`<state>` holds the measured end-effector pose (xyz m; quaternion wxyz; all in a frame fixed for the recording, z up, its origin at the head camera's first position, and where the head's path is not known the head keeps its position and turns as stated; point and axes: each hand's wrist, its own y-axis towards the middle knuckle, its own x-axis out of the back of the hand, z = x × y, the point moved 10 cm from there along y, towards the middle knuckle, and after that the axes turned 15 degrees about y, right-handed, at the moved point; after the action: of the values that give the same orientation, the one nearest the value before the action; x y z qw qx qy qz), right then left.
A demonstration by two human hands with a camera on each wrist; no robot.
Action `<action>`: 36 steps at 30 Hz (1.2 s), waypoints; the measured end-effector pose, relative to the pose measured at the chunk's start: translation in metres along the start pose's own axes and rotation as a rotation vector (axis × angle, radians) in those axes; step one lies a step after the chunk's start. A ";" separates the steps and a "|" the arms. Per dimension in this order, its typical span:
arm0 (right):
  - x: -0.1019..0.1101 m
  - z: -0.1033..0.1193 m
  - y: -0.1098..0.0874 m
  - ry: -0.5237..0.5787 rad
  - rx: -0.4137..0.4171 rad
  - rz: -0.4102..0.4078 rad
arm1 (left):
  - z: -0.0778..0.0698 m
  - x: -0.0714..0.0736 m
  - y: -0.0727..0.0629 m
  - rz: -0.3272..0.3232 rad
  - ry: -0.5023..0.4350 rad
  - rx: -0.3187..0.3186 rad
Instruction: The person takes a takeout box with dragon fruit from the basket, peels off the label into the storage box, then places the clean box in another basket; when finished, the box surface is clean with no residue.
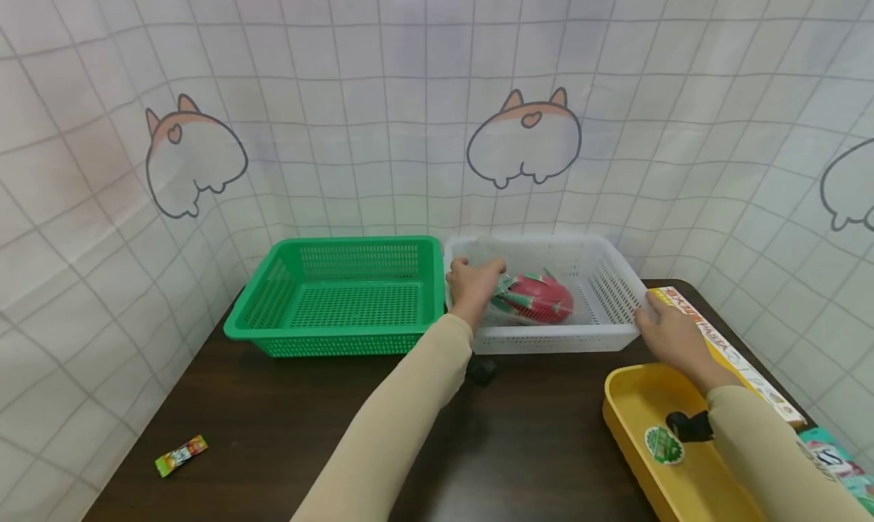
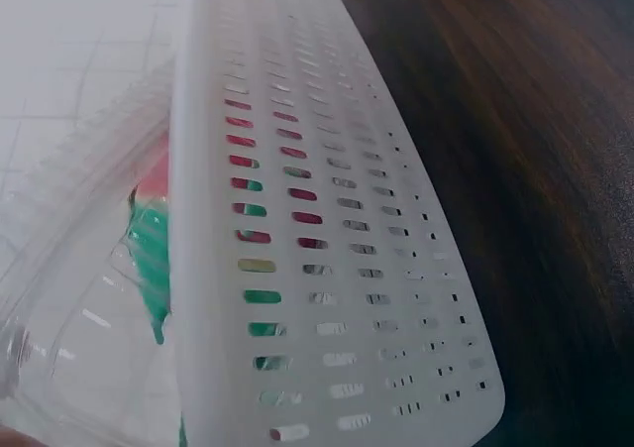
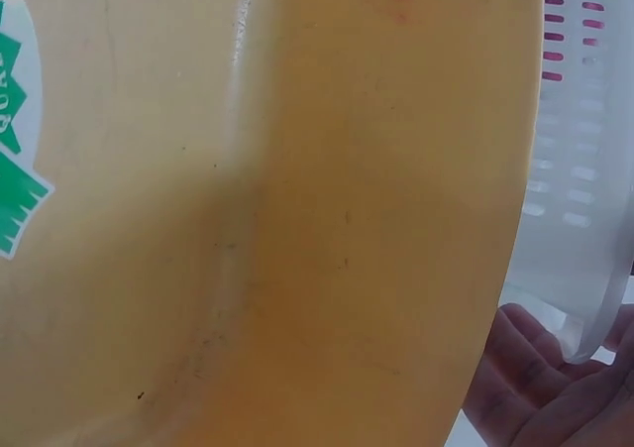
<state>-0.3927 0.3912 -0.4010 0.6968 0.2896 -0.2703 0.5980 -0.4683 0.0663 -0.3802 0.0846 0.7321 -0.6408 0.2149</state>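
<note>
A white slotted plastic basket (image 1: 553,340) stands at the back of the table. Inside it lies a red and green dragon fruit (image 1: 539,298), enclosed in a clear plastic box (image 2: 89,298). My left hand (image 1: 473,285) reaches over the basket's left end, thumb and fingers spread about the clear box's edge and gripping it; the left wrist view catches only fingertips. At the basket's right end, my right hand (image 1: 672,332) holds the rim, with its fingers (image 3: 540,353) curled around the corner. The right forearm passes over a yellow tray (image 1: 617,423).
Left of the white basket is a green basket (image 1: 341,344). A small bright wrapper (image 1: 180,455) lies at the front left. Along the right edge are a yellow and white box (image 1: 737,355) and a teal package (image 1: 836,461). A patterned curtain (image 1: 382,127) hangs behind.
</note>
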 end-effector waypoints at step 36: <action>0.002 0.007 0.008 -0.052 0.027 0.015 | 0.005 -0.024 0.007 0.295 0.301 -0.137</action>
<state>-0.4009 0.3890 -0.3940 0.6809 0.3124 -0.2824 0.5992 -0.4763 0.0852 -0.3956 0.1967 0.5825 -0.7343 0.2879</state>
